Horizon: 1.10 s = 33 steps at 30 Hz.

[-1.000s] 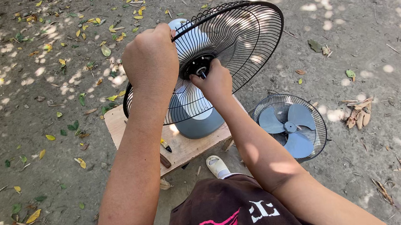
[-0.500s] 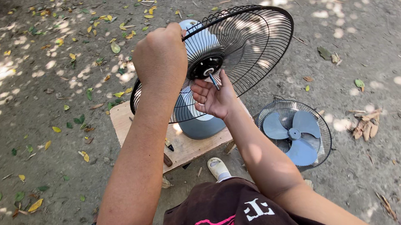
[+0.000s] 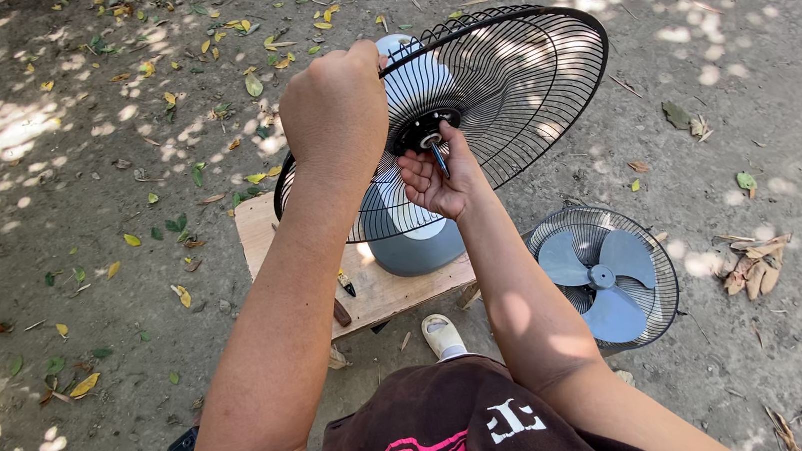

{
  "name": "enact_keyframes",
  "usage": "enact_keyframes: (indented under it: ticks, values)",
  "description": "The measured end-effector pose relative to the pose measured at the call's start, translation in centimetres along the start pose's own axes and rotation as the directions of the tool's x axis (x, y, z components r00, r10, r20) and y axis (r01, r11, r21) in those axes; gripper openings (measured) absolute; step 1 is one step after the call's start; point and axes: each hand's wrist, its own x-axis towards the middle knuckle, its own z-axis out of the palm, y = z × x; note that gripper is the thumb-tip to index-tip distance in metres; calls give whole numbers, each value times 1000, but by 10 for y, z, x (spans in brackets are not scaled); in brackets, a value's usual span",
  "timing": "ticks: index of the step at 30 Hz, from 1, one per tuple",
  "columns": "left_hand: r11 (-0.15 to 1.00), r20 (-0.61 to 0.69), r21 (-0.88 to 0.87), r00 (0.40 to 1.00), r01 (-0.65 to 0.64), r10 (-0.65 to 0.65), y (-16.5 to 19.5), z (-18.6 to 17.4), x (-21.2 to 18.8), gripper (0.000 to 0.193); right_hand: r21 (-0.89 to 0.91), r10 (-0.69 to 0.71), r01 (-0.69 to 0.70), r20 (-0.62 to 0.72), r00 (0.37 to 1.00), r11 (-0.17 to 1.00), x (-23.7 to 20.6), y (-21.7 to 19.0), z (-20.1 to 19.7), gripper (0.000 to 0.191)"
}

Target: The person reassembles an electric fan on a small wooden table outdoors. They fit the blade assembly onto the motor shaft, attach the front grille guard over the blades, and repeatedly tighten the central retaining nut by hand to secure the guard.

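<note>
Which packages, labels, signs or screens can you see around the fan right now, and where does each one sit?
No packages, signs or screens in view.
Only printed marking: a white and pink graphic on the person's dark brown shirt, bottom centre, below both forearms.
No label shows on the black wire fan guard gripped by the left hand, on the grey motor housing, or where the right hand meets the hub.

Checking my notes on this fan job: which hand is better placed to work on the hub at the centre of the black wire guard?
Probably the right hand: its fingers already sit at the hub with a small dark tool. The left hand is fisted on the rim of the wire guard, steadying it.
</note>
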Motion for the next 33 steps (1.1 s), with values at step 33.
enact_keyframes:
  ticks: [33]
  values:
    - [999,5,3,999,45,-45,-1,6,-1,11,-308,0,-26,-82,997,951,-27,-2,9,88]
